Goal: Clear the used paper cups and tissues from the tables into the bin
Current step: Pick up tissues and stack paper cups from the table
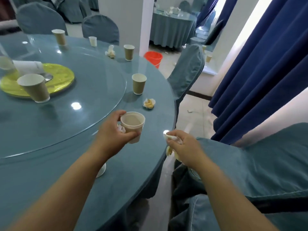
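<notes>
Gathering rubbish in both hands spares me trips, so in the head view each hand carries something at the near edge of the round table [116, 180]. My left hand [115, 130] is curled round a white paper cup [132, 125], thumb and fingers wrapped about its wall, mouth tipped slightly toward me. I cannot tell whether its base touches the tabletop. A scrap of white tissue [121, 129] is tucked between my palm and the cup. My right hand [185, 147] hangs just past the table's rim, fingers bunched tight on a crumpled tissue [171, 138], and more stained paper shows below the fist. I judge neither hand has room for more. The orange bin [153, 58] stands on the floor beyond the far side of the table, beside the white pillar [145, 22], so this load has to be walked over. A brown cup [139, 84] and a stained tissue [149, 103] sit just ahead of my left hand, with further cups farther round.
</notes>
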Action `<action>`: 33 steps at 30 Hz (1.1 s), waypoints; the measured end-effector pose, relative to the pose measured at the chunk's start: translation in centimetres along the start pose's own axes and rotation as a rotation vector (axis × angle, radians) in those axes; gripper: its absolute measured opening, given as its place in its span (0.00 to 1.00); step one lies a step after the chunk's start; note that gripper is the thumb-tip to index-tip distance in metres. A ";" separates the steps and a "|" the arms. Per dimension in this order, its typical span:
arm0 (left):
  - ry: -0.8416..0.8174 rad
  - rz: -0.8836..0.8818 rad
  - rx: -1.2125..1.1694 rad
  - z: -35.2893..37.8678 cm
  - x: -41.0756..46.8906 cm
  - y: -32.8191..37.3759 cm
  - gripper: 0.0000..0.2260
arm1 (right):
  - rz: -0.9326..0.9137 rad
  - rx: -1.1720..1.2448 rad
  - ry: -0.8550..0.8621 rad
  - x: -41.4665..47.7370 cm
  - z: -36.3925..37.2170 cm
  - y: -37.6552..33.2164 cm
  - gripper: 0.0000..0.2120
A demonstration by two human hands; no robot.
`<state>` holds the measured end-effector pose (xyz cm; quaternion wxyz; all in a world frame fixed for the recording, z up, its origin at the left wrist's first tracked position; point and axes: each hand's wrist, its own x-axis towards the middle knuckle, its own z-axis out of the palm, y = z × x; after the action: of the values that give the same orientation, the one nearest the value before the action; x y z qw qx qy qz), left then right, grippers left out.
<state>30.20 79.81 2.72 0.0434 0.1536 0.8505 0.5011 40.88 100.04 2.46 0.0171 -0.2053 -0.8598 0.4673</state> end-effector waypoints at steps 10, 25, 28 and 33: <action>0.035 -0.142 0.043 5.1 11.8 -1.6 0.32 | 0.022 -0.132 -0.162 17.0 -2.2 2.2 0.08; 0.414 -0.562 0.032 12.2 23.0 -4.3 0.28 | -0.446 -0.684 -0.570 41.7 2.2 5.6 0.25; 0.452 -0.614 0.045 12.5 23.5 -4.5 0.28 | -0.492 -0.828 -0.754 42.8 4.2 6.1 0.27; 0.486 -0.628 0.029 11.9 24.5 -5.7 0.30 | -0.613 -0.995 -0.802 43.5 5.6 6.7 0.25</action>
<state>8.43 94.68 -6.13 -0.0103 -0.2364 0.8486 0.4731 2.07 114.83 -13.14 -0.2659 0.2507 -0.9303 0.0326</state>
